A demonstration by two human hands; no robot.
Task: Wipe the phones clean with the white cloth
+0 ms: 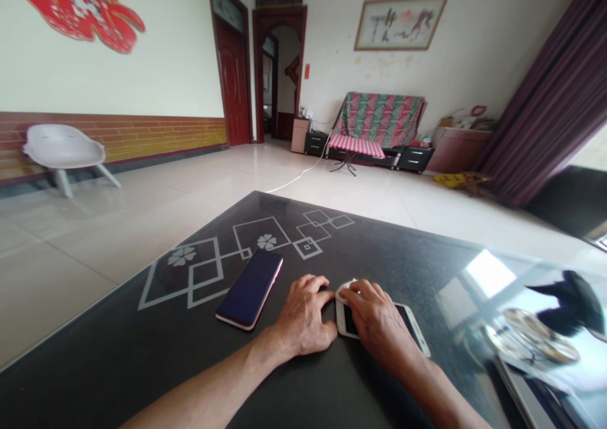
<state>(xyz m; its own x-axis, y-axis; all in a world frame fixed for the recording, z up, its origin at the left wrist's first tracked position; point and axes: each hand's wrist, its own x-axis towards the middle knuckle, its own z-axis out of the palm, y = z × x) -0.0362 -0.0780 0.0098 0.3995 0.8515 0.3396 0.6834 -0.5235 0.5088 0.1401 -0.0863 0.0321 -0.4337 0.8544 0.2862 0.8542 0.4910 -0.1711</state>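
The left forearm (222, 379) points toward two o'clock; the left hand (306, 318) is palm-down, loosely curved. The right forearm (429, 378) points toward eleven o'clock; the right hand (375, 315) is bunched, palm-down.

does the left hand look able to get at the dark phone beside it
Probably yes: the left hand appears to hold nothing, and only black tabletop shows between it and the dark phone.

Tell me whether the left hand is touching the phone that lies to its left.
Apart. The head view shows a strip of black tabletop between the left hand and the right edge of the phone.
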